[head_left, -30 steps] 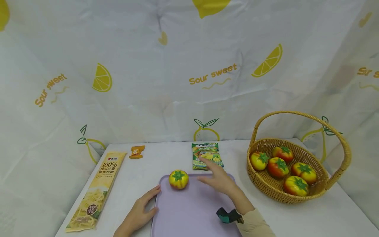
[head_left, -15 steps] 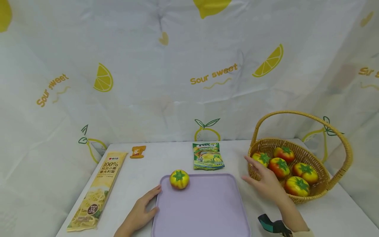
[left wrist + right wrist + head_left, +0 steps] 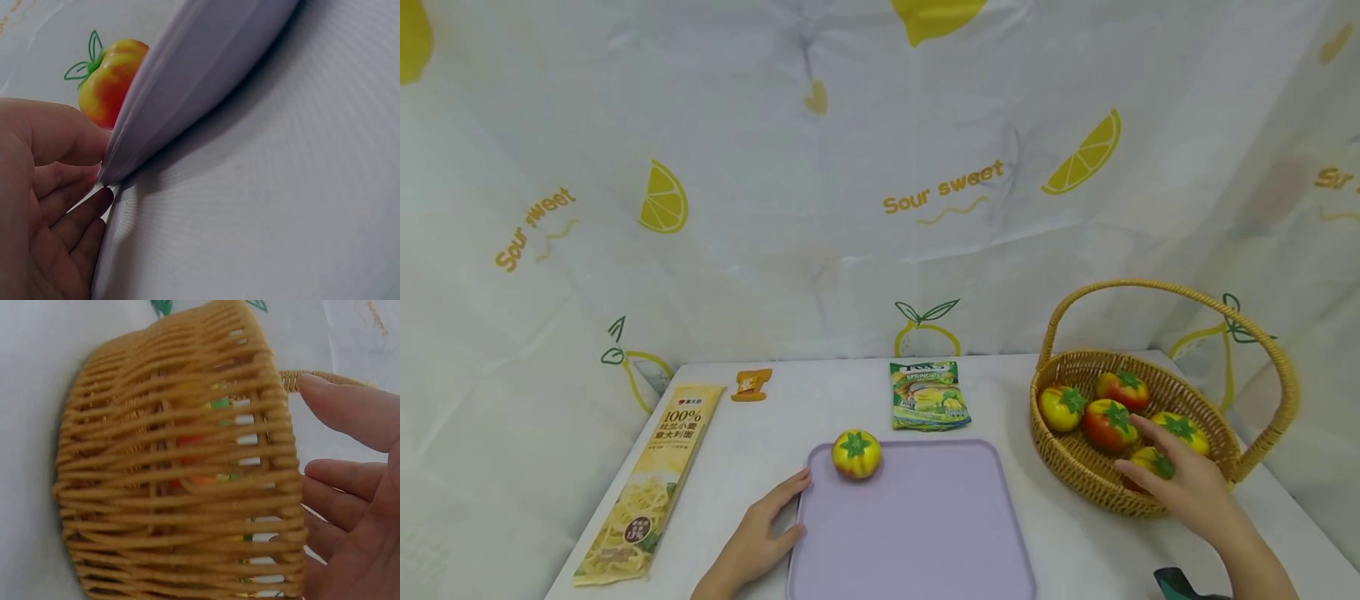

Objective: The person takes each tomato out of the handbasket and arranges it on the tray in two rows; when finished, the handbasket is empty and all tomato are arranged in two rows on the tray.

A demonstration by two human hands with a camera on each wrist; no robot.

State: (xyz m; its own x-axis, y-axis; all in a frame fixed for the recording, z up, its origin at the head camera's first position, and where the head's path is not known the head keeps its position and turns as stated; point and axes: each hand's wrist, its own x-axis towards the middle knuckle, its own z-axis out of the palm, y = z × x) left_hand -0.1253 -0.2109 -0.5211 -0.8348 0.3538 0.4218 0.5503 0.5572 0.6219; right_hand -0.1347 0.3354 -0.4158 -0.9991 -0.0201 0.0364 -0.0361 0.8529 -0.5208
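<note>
A purple tray [image 3: 917,533] lies at the table's front, with one yellow-red tomato [image 3: 856,453] on its far left corner. My left hand [image 3: 758,540] rests flat on the table, thumb and fingers straight against the tray's left edge [image 3: 187,75]; the tomato [image 3: 109,78] sits just beyond it. A wicker basket [image 3: 1075,475] with a hoop handle stands at the right and holds several tomatoes. My right hand [image 3: 1183,487] reaches over its front rim, fingers straight and spread above the nearest tomato [image 3: 1150,461], gripping nothing. The right wrist view shows the basket wall [image 3: 181,481] beside open fingers [image 3: 350,481].
A long spaghetti packet [image 3: 647,475] lies along the left table edge. A small orange sachet [image 3: 750,384] and a green snack bag [image 3: 928,396] lie near the back. A lemon-print curtain closes off the back and sides.
My right hand left the tray, swung right across the table and now reaches into the basket. The left hand, tray and tomato have not moved.
</note>
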